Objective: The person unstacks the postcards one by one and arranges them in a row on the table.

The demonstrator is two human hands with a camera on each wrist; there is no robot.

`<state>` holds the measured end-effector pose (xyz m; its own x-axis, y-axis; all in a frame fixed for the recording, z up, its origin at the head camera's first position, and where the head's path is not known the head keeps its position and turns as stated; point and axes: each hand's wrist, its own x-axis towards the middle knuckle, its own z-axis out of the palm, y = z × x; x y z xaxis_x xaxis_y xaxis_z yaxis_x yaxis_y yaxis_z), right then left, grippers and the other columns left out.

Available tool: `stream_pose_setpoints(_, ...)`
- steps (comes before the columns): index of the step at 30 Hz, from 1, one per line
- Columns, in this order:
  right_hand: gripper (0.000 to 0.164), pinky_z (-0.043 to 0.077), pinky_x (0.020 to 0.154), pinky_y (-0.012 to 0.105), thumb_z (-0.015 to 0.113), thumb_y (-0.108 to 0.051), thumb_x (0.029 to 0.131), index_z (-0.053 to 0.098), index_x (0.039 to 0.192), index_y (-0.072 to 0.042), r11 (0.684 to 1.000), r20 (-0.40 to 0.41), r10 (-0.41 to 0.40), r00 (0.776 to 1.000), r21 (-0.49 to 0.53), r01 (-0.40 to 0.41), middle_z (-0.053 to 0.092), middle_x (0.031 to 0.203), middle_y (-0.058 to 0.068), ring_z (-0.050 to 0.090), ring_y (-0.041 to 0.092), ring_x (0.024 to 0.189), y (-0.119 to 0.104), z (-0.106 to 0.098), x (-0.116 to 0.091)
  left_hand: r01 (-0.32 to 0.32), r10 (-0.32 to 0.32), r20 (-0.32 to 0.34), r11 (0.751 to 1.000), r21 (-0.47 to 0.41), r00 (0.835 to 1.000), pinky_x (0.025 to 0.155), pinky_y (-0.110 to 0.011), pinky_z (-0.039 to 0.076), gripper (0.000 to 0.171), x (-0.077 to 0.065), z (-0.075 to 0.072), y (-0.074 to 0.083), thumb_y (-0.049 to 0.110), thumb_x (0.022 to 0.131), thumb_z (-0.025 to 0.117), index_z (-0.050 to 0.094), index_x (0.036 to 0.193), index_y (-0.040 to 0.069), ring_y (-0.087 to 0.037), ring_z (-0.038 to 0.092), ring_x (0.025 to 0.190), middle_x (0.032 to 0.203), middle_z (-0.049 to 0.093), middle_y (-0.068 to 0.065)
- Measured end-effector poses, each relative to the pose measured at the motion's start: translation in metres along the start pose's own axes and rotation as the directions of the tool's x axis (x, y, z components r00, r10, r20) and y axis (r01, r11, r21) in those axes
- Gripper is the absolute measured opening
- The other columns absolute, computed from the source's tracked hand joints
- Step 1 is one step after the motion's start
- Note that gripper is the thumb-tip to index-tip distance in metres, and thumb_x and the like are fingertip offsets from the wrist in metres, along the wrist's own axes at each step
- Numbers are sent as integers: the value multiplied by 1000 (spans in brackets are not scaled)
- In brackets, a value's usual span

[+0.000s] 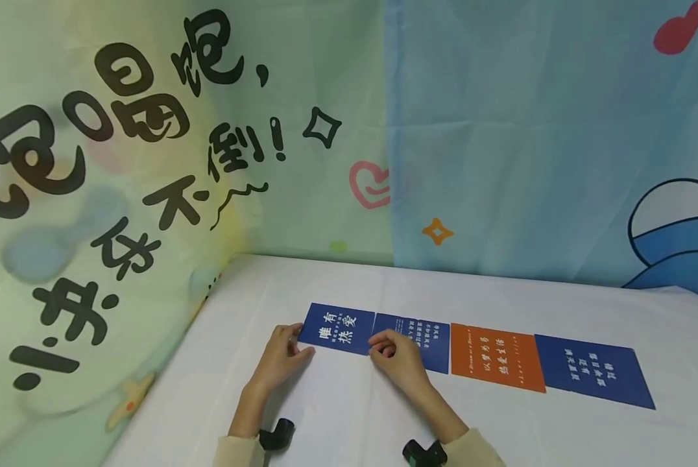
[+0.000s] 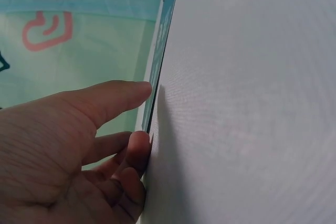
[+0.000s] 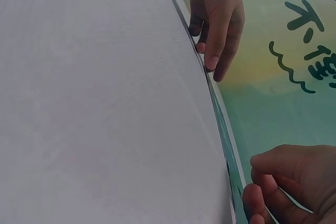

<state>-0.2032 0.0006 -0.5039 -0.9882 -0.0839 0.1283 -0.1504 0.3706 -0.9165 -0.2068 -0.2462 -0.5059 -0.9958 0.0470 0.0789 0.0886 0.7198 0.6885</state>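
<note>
Dark blue card (image 1: 340,329) with white characters lies at the left end of a row of cards on the white table. At its lower left corner, my left hand (image 1: 280,358) touches the edges, thumb and fingers apart. My right hand (image 1: 403,363), fingers bent, rests at its lower right corner, covering part of a second blue card (image 1: 436,347). Both wrist views see the table at a grazing angle, so the cards' faces are hidden there. In the right wrist view, thumb and index of the right hand (image 3: 291,182) stand close together.
Rightward in the row follow an orange card (image 1: 497,358) and another blue card (image 1: 595,371). The white tablecloth (image 1: 337,415) extends around them. Printed curtains (image 1: 501,143) hang behind and to the left. Black wrist cameras (image 1: 277,435) sit at both wrists.
</note>
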Motion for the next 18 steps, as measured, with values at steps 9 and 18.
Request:
stream_pose_setpoints(9, 9, 43, 57, 20, 70, -1, 76, 68, 84, -5, 998, -32, -12, 999, 56, 14, 59, 73, -1, 52, 14, 67, 5, -2, 2, 24, -24, 2, 1000, -1, 1000, 68, -27, 43, 58, -1, -1, -3, 19, 81, 72, 47, 129, -2, -14, 48, 77, 110, 47, -13)
stream_pose_setpoints(18, 9, 44, 58, 20, 72, -4, 77, 69, 85, -6, 997, -23, 46, 999, 57, -44, 60, 75, -1, 53, 15, 68, 5, -12, 2, 45, -45, 21, 999, -11, 999, 69, -29, 43, 60, -4, -4, -5, 19, 81, 71, 45, 131, -2, -16, 48, 79, 114, 44, -14)
